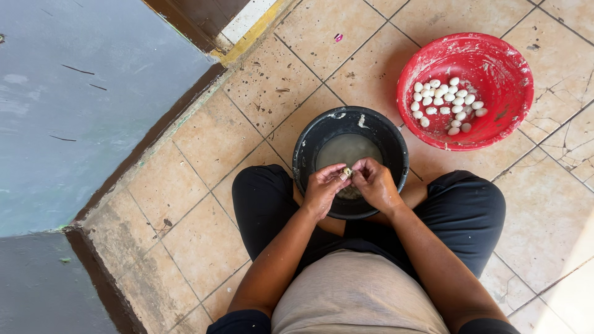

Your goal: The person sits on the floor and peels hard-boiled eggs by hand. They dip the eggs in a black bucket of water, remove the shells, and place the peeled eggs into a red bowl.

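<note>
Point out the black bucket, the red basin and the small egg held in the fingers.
black bucket [307, 143]: head view, on its left rim.
red basin [495, 55]: head view, on its bare inner wall.
small egg [347, 172]: head view, on its visible middle, between both hands' fingers.

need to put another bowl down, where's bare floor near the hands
Bare tiles lie between the grey wall and black bucket, and right of the knee. Crowded: both hands over the bucket, red basin close beside.
</note>
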